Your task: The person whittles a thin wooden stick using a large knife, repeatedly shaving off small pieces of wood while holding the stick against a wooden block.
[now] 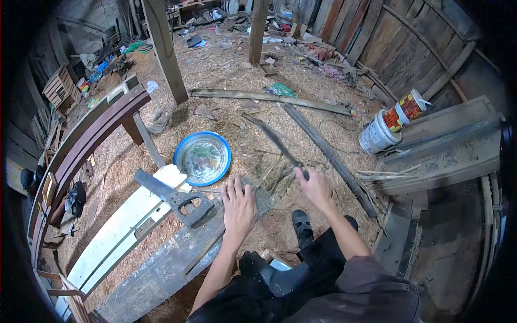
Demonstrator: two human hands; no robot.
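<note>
My right hand [316,187] is closed around the dark handle of a machete [277,142], whose long blade points forward and to the left over the shavings. My left hand [239,207] lies with its fingers stretched out on the end of a grey wooden board [161,280]. Whether a small piece of wood sits under that palm, I cannot tell. Just left of it, a handsaw [175,198] rests across the board and a white plank [119,226]. Beyond my left fingers stands a blue-rimmed metal basin [228,161], with some liquid in it.
Wood shavings cover the ground. A long dark beam [334,156] lies ahead to the right, and another timber [269,97] crosses farther off. Stacked buckets [379,133] stand at right beside a wooden bench [441,172]. Upright posts [167,54] rise ahead.
</note>
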